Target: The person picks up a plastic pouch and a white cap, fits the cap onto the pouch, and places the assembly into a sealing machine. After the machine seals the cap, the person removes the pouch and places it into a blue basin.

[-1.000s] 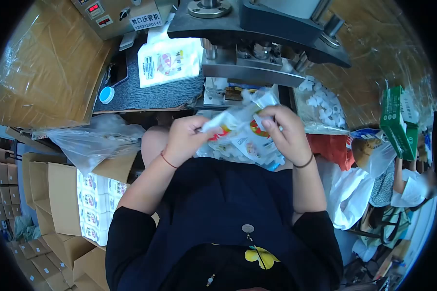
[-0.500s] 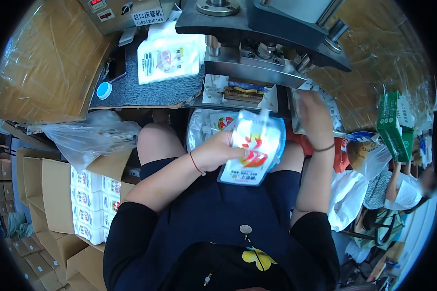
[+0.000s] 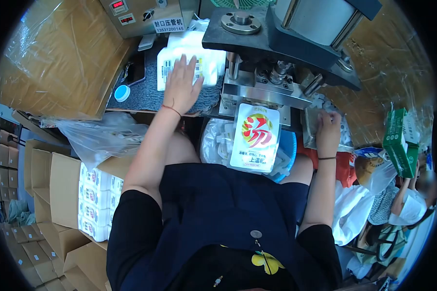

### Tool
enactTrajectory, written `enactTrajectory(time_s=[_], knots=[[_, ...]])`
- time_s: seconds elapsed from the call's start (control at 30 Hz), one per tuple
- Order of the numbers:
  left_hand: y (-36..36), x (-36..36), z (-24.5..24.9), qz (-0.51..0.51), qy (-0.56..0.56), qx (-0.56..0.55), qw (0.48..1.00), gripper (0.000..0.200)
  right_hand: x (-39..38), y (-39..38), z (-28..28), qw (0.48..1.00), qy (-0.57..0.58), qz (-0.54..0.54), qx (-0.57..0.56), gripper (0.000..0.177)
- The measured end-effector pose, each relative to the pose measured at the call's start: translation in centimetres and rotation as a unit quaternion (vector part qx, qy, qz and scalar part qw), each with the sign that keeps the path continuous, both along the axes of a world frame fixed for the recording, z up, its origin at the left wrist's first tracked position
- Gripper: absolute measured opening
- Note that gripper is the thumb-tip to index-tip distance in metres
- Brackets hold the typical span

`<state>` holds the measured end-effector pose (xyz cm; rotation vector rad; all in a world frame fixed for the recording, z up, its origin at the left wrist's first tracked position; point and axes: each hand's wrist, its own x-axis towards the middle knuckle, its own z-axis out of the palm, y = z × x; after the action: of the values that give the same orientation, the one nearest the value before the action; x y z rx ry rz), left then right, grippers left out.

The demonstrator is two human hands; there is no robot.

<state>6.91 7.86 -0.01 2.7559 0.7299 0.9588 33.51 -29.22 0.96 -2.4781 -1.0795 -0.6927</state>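
My left hand (image 3: 182, 87) lies with spread fingers on the stack of white printed pouches (image 3: 210, 65) on the blue-grey mat. A white pouch (image 3: 256, 138) with a red and yellow print sits at the front of the press machine (image 3: 269, 89), its top edge by the metal jaw and its body hanging towards my lap. Neither hand touches it. To the right of the press, my right hand (image 3: 328, 128) is at a tray of small white parts (image 3: 344, 131), its fingers curled in. What they pinch, if anything, is hidden.
Below the press a blue basin (image 3: 290, 150) holds more pouches. A control box (image 3: 143, 17), a phone (image 3: 136, 68) and a blue-white cap (image 3: 122, 93) are at back left. An open carton (image 3: 65, 189) of packed pouches stands left; a green box (image 3: 400, 143) is right.
My left hand has let go of the printed pouch, which is now at the press, and has moved up-left onto the stack. My right hand stays by the parts tray, slightly lower.
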Motion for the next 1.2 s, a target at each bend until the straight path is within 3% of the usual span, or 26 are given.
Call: enactTrajectory(time_s=[0.03,0.1,0.17,0.23,0.27,0.33,0.37,0.47,0.57,0.6,0.7,0.77,0.83,0.87,0.97,1.03,1.1,1.2], knots=[[0.6,-0.5,-0.4,0.036,0.13,0.033,0.99,0.062,-0.4,-0.2,0.3,1.0,-0.013,0.0,0.025,0.02],[-1.9,-3.0,-1.1,-0.029,0.176,0.064,0.982,0.068,-0.8,-0.8,0.8,0.996,-0.039,-0.002,0.075,0.018],[-5.2,-5.0,-0.2,-0.106,0.156,0.05,0.981,0.058,-2.3,-1.0,1.8,0.989,0.064,0.028,0.133,0.016],[-5.5,-5.9,-1.9,-0.116,0.039,0.011,0.992,0.039,-4.1,-0.8,2.5,0.976,0.127,0.102,0.143,0.014],[-6.0,-6.4,-2.1,-0.115,-0.018,-0.127,0.985,0.032,-5.1,-0.5,2.8,0.97,0.137,0.16,0.124,0.014],[-7.7,-6.5,0.4,-0.1,-0.129,-0.39,0.906,0.018,-7.1,0.9,3.8,0.943,0.158,0.285,0.063,0.014],[-8.5,-6.4,-0.1,-0.128,-0.112,-0.429,0.887,0.017,-8.3,2.0,4.4,0.92,0.171,0.351,0.019,0.013],[-12.0,-5.0,-0.4,-0.184,-0.082,-0.545,0.814,0.016,-11.4,4.5,6.5,0.88,0.251,0.404,0.013,0.011],[-14.6,-3.7,0.7,-0.187,0.034,-0.497,0.847,0.016,-12.2,5.6,7.7,0.848,0.378,0.328,0.178,0.01],[-15.4,-3.4,1.2,-0.219,0.019,-0.493,0.842,0.02,-11.8,6.2,7.6,0.854,0.327,0.368,0.168,0.012],[-17.1,-2.8,1.4,-0.248,0.001,-0.666,0.704,0.024,-10.1,5.7,7.8,0.909,0.145,0.39,0.034,0.009],[-17.8,-2.5,-0.4,-0.253,0.004,-0.7,0.667,0.027,-8.9,4.8,7.4,0.893,0.227,0.384,0.056,0.01],[-19.2,-2.1,1.0,-0.246,-0.031,-0.739,0.626,0.027,-9.2,3.8,7.3,0.868,0.335,0.345,0.123,0.011],[-19.0,-1.9,-0.1,-0.266,-0.016,-0.689,0.675,0.027,-9.3,3.6,7.6,0.883,0.323,0.303,0.158,0.012],[-18.5,-1.5,-0.9,-0.269,0.09,-0.605,0.744,0.026,-9.2,3.5,7.5,0.841,0.423,0.292,0.172,0.01],[-19.2,-1.3,-0.5,-0.273,0.096,-0.67,0.684,0.03,-9.2,3.5,7.5,0.876,0.333,0.333,0.11,0.012],[-20.4,-1.5,0.4,-0.293,0.0,-0.766,0.573,0.031,-8.5,3.2,7.2,0.9,0.28,0.328,0.061,0.016],[-20.6,-1.4,0.3,-0.301,0.033,-0.806,0.509,0.035,-8.1,2.7,7.8,0.877,0.323,0.355,0.004,0.017]])
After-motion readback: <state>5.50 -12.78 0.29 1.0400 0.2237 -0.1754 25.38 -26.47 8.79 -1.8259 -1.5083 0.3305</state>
